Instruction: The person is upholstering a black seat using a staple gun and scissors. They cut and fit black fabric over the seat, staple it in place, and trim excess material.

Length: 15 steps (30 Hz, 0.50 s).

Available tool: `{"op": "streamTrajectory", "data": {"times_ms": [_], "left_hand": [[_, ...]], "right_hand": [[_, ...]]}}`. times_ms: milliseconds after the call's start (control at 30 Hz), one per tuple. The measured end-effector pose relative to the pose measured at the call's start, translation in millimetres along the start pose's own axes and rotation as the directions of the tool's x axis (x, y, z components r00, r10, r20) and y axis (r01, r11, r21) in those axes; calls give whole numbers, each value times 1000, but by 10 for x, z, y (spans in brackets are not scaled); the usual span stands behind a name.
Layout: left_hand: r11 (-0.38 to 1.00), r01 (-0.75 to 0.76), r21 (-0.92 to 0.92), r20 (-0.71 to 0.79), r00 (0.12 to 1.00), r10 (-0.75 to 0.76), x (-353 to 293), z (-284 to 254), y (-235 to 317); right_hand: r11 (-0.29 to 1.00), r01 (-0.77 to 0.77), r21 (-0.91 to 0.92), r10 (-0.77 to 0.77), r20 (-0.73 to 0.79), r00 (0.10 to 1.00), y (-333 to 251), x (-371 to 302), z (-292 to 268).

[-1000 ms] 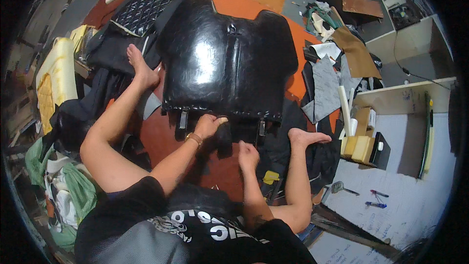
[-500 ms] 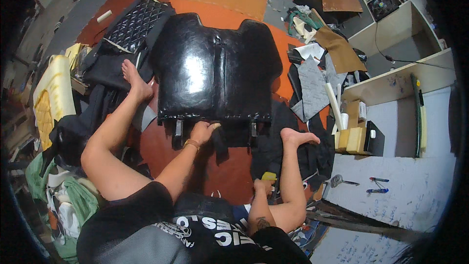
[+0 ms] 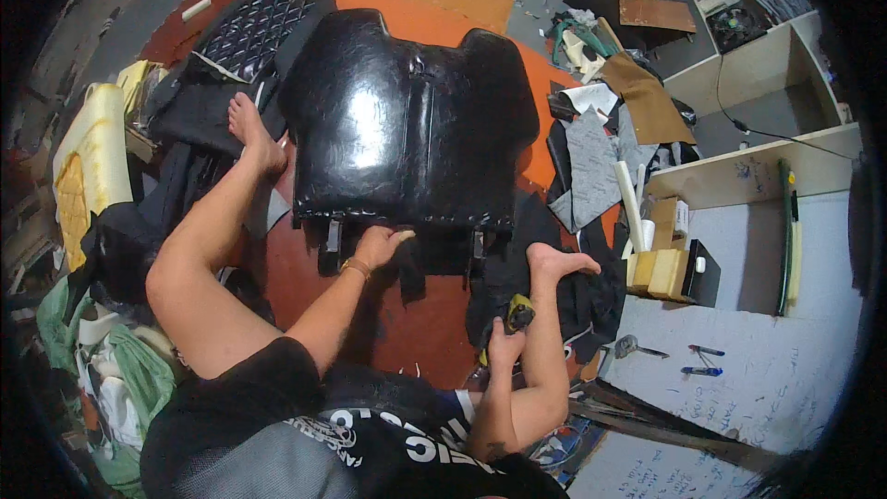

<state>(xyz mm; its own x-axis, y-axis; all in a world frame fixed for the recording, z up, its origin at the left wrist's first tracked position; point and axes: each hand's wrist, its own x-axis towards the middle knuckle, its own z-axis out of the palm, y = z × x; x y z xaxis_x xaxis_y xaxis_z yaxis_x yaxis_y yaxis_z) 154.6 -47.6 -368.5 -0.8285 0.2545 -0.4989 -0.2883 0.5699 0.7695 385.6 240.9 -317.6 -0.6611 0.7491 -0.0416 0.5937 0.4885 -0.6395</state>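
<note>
On red-brown sheeting (image 3: 434,333) rests a glossy black upholstered seat panel (image 3: 453,139), its straight edge toward the person. At that edge the left hand (image 3: 377,247) pinches a hanging black fabric strip (image 3: 412,275). Beside the right shin (image 3: 545,342), the right hand (image 3: 506,344) is wrapped around a yellow-and-black hand tool (image 3: 520,312).

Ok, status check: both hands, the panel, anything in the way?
Left hand at near edge of black padded panel. Right hand, grip on yellow-and-black tool. Right foot close by the tool.
</note>
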Motion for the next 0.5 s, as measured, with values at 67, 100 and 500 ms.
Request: {"op": "streamTrajectory", "data": {"times_ms": [67,100,500], "left_hand": [[999,-5,41,-18,1000,6,109,-56,-81],[998,8,55,-10,1000,-7,119,-19,-116],[975,-98,198,-31,994,106,141,133,-193]], "right_hand": [[942,-181,284,119,223,967,-699,-73,-64],[874,-296,386,166,335,928,-1055,-159,-153],[842,-29,538,-186,341,922,-1498,-282,1044]]}}
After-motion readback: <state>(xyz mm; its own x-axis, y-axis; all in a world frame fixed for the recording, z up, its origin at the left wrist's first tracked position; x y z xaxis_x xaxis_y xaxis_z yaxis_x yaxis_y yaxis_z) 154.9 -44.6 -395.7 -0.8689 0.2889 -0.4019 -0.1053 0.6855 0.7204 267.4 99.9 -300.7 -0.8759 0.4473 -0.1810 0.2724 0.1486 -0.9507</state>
